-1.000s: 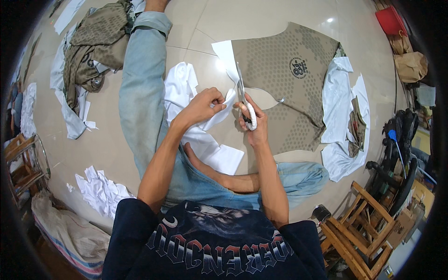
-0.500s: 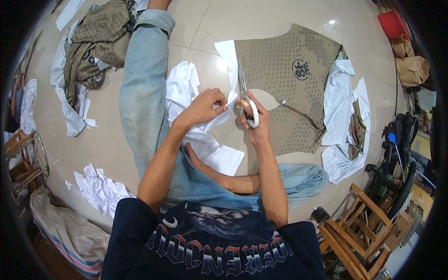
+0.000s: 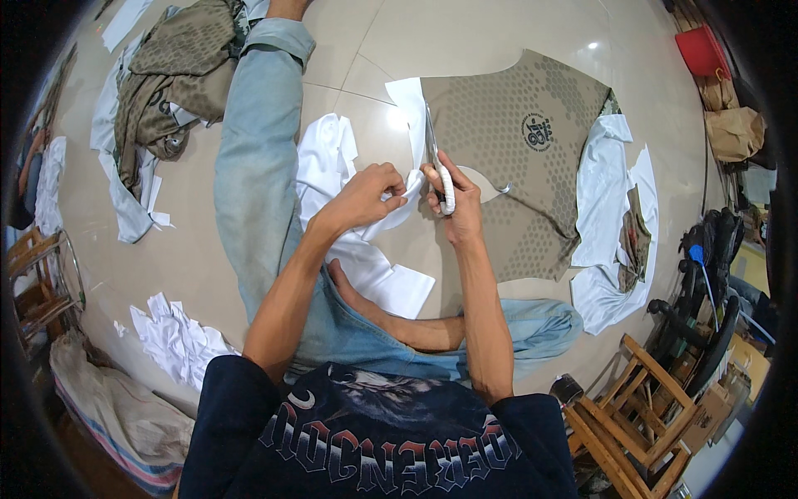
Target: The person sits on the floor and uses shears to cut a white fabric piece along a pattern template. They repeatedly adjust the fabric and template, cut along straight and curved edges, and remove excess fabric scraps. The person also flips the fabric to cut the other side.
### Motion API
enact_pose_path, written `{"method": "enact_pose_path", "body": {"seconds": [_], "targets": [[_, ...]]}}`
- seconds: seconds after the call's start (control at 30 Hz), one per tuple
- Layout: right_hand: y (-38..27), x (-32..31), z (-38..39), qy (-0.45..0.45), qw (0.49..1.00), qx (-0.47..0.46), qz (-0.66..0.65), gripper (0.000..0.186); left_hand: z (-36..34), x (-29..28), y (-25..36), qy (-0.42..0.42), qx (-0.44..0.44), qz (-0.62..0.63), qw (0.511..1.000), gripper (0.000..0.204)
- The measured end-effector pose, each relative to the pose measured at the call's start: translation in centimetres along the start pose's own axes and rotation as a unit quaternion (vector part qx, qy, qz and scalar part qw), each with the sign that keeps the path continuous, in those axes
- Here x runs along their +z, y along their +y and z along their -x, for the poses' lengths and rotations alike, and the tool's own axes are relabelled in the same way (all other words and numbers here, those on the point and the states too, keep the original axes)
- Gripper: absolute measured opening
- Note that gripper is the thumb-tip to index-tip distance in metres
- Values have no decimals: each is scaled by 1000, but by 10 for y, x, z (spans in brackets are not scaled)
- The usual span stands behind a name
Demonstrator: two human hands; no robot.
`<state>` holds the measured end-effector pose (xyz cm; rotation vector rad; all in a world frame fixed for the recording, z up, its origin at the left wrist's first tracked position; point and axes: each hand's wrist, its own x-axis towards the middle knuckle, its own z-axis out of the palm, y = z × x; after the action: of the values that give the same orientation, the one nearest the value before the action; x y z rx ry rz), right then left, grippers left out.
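Observation:
My right hand (image 3: pixel 455 204) grips scissors (image 3: pixel 432 137) with a white-wrapped handle, blades pointing away along the border between a white strip (image 3: pixel 403 93) and an olive fabric piece (image 3: pixel 515 116) with a honeycomb print and dark emblem. My left hand (image 3: pixel 374 191) pinches the curling white strip just left of the scissors; its fingertips are partly hidden. Loose white cloth (image 3: pixel 382 287) lies under and around my left hand, between my legs. Another white cloth (image 3: pixel 598 200) lies along the olive piece's right side.
My jeans-clad legs rest on the tiled floor (image 3: pixel 349 33). A heap of olive fabric (image 3: pixel 179 58) lies upper left, white scraps (image 3: pixel 170 333) lower left beside a woven sack (image 3: pixel 116 416). Wooden frames (image 3: pixel 640 391), a red bucket (image 3: pixel 698 50) and paper bags (image 3: pixel 731 133) line the right.
My right hand and the scissors have tilted slightly more upright. The olive piece appears a little lower in view, and my left hand has shifted slightly down and right.

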<state>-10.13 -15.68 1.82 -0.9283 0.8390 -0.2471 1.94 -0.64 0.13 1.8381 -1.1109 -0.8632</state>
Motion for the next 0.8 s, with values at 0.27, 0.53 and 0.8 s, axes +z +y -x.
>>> {"method": "enact_pose_path", "body": {"seconds": [0.27,0.53,0.8], "targets": [[-10,4,-25,1,1000,7,0,61,-1,1,-1,-6,-6,-9,1000,17],[-11,9,-30,-9,1000,-5,-2,65,-1,1,-2,-10,-3,-18,1000,17],[-12,19,-43,-4,1000,-12,-13,61,-2,0,1,-17,-11,-22,1000,18]]}}
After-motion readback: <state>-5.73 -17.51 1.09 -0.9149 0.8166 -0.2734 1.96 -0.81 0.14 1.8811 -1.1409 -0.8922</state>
